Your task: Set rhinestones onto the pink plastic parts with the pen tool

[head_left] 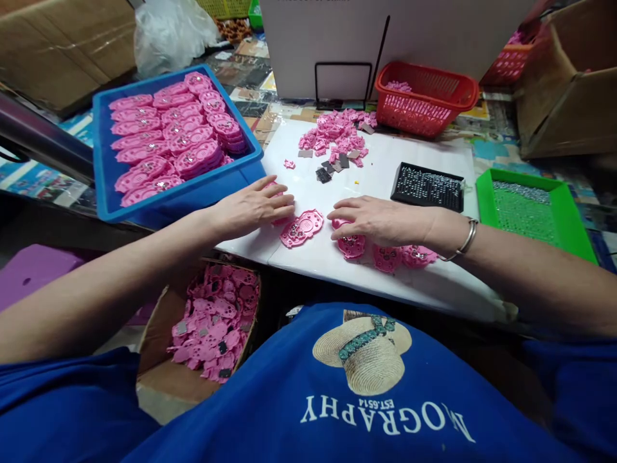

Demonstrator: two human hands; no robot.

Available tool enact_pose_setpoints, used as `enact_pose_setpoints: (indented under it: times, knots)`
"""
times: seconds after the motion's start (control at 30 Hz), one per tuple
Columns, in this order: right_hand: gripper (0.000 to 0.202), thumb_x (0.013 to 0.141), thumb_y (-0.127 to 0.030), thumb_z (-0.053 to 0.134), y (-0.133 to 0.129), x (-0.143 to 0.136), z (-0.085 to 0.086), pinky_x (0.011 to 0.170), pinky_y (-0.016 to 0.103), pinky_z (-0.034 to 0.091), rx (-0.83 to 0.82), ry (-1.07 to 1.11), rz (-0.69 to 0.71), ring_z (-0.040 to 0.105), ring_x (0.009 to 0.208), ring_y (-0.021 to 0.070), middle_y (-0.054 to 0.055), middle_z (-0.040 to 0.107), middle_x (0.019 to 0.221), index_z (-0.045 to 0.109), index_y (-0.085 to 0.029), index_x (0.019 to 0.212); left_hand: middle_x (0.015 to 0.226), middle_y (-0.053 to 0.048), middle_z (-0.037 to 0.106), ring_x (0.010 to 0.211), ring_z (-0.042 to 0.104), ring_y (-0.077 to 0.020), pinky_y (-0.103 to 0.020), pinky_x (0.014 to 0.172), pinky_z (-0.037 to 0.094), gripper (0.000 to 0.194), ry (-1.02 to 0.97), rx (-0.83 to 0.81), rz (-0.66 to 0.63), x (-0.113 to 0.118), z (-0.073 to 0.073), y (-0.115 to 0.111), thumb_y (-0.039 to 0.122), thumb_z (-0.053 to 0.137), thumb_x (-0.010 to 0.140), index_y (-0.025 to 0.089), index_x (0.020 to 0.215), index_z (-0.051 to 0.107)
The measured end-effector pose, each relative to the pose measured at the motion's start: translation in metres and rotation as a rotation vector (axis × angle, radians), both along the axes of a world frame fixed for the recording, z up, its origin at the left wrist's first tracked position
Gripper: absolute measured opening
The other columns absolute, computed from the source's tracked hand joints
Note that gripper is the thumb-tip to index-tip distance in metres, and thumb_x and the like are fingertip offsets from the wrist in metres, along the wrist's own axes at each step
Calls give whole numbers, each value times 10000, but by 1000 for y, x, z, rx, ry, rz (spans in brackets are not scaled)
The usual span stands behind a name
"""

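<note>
My left hand [253,207] lies on the white work board with its fingers spread over a pink plastic piece [276,190], mostly covered by them. Between my hands a pink plastic casing [302,228] with small metal parts lies flat. My right hand [371,220] has its fingers apart, reaching over another pink casing [351,247] and hiding part of it. Under my right wrist lie two more casings, one pink casing [386,258] and a partly covered pink casing [418,255]. Whether my fingertips press on the pieces is hard to see.
A blue bin [250,168] holds stacked pink casings at left. Small pink parts [337,132] lie behind my hands, near a red basket [429,106]. A black tray [427,186] and green tray [530,212] stand right. A cardboard box [159,360] of pink pieces sits below.
</note>
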State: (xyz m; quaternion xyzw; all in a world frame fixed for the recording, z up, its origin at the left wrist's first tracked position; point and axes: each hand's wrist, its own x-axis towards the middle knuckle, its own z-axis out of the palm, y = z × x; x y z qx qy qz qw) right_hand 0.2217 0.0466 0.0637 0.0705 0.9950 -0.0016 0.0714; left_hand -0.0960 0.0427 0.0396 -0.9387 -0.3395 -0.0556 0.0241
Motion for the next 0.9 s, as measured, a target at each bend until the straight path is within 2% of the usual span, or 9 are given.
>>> enact_pose_setpoints:
  times: [0.1, 0.23, 0.33, 0.5, 0.63, 0.7, 0.77, 0.83, 0.9]
  knots:
    - [512, 815, 69, 460, 2, -1, -1, 985, 460, 492, -28, 6, 3, 469, 1311, 300, 111, 575, 1348, 602, -184, 1237, 1337, 4, 617, 1358, 490, -215, -469, 1240, 255, 349, 135, -96, -140, -2, 1, -1, 140, 396, 954, 299, 1129, 653]
    - [464, 809, 75, 441, 5, 0, 2, 975, 420, 492, -69, 23, 7, 496, 1260, 249, 79, 640, 1207, 600, -180, 1163, 1404, 19, 572, 1406, 439, -204, -464, 1248, 232, 401, 215, -122, -129, -2, 4, -2, 115, 381, 955, 322, 1204, 618]
    - [429, 849, 34, 433, 6, 14, 12, 965, 428, 501, -41, 68, -35, 508, 1239, 260, 101, 628, 1225, 595, -167, 1192, 1377, 15, 595, 1381, 467, -195, -455, 1243, 244, 419, 243, -111, -116, 0, 6, -4, 106, 379, 956, 329, 1216, 619]
    - [415, 877, -29, 411, -14, 80, 26, 933, 461, 529, 59, 167, -162, 550, 1190, 280, 114, 629, 1253, 609, -177, 1211, 1415, 0, 581, 1394, 462, -207, -458, 1237, 256, 454, 266, -127, -93, -4, 9, -6, 78, 390, 930, 306, 1244, 626]
    - [450, 828, -9, 430, -53, 141, 17, 913, 418, 554, 43, 181, -350, 592, 1130, 262, 118, 652, 1197, 644, -183, 1183, 1511, -22, 501, 1464, 377, -251, -506, 1237, 247, 544, 218, -110, -59, -7, 9, -9, 40, 424, 857, 266, 1324, 589]
    - [486, 801, -2, 436, -72, 161, 4, 898, 408, 564, -11, 168, -431, 601, 1102, 254, 125, 634, 1217, 637, -185, 1205, 1516, -66, 497, 1454, 392, -269, -513, 1214, 293, 507, 110, -63, -53, 3, 4, -14, 56, 421, 871, 226, 1315, 597]
    - [539, 785, 4, 439, -84, 173, -11, 919, 404, 559, -80, 149, -500, 589, 1135, 250, 118, 609, 1258, 620, -206, 1247, 1489, -121, 521, 1411, 448, -286, -509, 1171, 364, 397, -15, -27, -69, 27, -3, -22, 136, 425, 939, 182, 1287, 611]
    - [574, 779, 2, 446, -88, 179, -23, 943, 399, 547, -142, 142, -552, 575, 1168, 245, 109, 586, 1293, 609, -229, 1278, 1446, -136, 561, 1359, 505, -280, -510, 1151, 391, 330, -138, -23, -122, 60, -12, -32, 260, 469, 987, 183, 1273, 613]
    - [547, 790, -26, 460, -88, 181, -28, 959, 407, 536, -184, 160, -580, 571, 1171, 248, 111, 575, 1303, 615, -229, 1274, 1444, -134, 564, 1362, 501, -278, -528, 1173, 359, 389, -190, -48, -212, 98, -22, -43, 347, 521, 989, 185, 1340, 559]
